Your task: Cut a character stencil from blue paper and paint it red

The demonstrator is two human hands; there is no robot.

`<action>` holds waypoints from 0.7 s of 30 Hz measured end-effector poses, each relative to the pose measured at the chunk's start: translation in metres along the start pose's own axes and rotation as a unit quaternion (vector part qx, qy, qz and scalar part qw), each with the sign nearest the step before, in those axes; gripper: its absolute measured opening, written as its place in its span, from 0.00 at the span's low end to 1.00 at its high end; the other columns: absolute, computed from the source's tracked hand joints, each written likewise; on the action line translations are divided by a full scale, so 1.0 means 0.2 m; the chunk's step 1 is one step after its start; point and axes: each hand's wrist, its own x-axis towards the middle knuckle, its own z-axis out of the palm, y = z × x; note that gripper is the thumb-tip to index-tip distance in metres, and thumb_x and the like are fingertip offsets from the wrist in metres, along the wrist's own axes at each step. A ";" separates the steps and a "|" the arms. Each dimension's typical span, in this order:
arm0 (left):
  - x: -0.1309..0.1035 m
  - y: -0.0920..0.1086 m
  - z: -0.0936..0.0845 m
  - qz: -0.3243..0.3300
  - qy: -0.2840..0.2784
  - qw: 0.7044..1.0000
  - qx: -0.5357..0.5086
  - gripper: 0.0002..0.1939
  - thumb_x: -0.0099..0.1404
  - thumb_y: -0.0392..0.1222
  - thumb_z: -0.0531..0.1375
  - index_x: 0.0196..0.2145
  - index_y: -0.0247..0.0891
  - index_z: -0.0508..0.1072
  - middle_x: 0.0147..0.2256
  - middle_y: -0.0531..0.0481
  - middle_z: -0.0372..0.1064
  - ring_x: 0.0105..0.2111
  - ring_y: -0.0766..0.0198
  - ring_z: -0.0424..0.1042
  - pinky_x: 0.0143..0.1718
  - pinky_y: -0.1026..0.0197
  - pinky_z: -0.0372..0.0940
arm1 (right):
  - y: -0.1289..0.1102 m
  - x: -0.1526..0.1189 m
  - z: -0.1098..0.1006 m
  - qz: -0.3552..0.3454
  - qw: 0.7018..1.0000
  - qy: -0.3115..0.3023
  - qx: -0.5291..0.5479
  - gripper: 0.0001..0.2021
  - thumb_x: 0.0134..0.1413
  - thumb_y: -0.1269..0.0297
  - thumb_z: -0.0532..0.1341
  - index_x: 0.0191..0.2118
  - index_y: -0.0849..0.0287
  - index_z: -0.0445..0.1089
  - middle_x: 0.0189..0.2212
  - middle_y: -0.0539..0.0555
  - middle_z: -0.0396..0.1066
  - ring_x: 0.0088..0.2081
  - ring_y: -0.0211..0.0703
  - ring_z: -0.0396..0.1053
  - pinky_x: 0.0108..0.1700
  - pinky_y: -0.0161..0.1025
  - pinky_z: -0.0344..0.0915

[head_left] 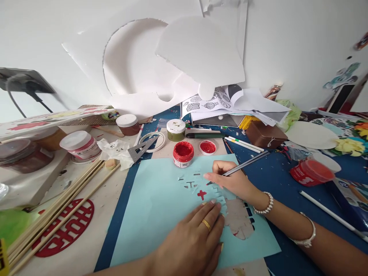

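Observation:
A light blue paper sheet (149, 199) with cut-out shapes lies on the work surface. My left hand (198, 234) rests flat on it, fingers extended beside a red cross-shaped cut-out (201, 195). My right hand (234, 182) is closed around a slim paintbrush (246, 162). Its handle slants up to the right, and its dark, reddish tip is at the sheet near the small cut-outs. Just beyond the sheet's top edge stands an open jar of red paint (183, 154). Its lid (207, 147), red inside, lies to the right.
Wooden sticks (61, 203) cross a red round cut-out (77, 218) at left. A set square (142, 150), tape roll (158, 142) and green paint jar (176, 130) sit behind. A red tub (310, 172) and brown box (266, 136) are at right. White foam boards (201, 50) lean against the wall.

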 end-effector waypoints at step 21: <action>0.00 -0.01 0.02 0.000 0.005 1.000 -0.001 0.19 0.67 0.40 0.45 0.51 0.30 0.61 0.54 0.42 0.56 0.54 0.55 0.55 0.52 0.55 0.56 | 0.07 -0.04 0.05 -0.056 0.996 0.028 -0.070 0.15 0.47 0.69 0.55 0.18 0.58 0.47 0.16 0.43 0.46 0.19 0.31 0.45 0.21 0.31 0.47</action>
